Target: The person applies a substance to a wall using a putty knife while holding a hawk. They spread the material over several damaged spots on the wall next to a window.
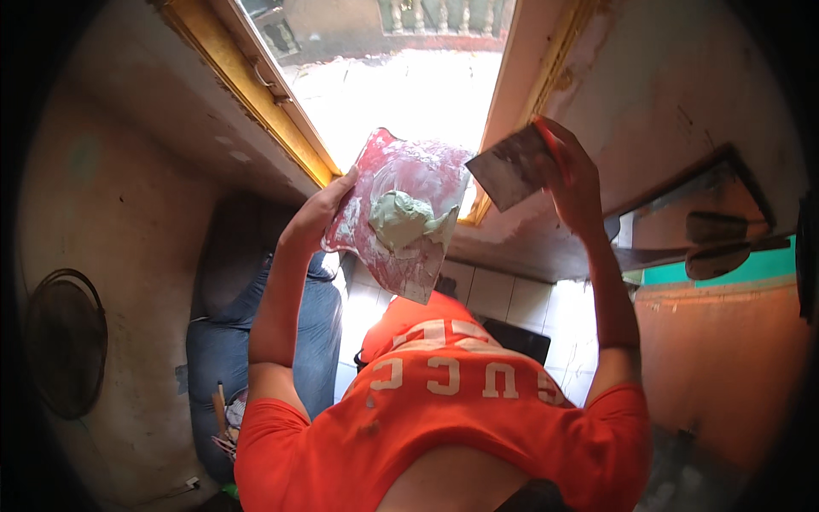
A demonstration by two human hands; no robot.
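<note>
My left hand (320, 213) grips the left edge of a red plastic board (408, 175), smeared white, out in front of my chest. A mound of pale greenish-white putty (399, 220) sits in the middle of it. In my right hand (576, 175) is a putty scraper (509, 168) with a wide, flat blade, raised near the doorway's right side. The blade carries whitish smears and points left toward the board, apart from the putty. The fingers of my right hand partly hide the scraper's red-edged grip.
Ahead is a bright doorway with a yellow frame (294, 141). A blue sofa (226, 341) stands at the left, a container with sticks (230, 418) beside it. A dark-framed mirror (695, 218) is on the right wall. A dark flat thing (520, 340) lies on the tiles.
</note>
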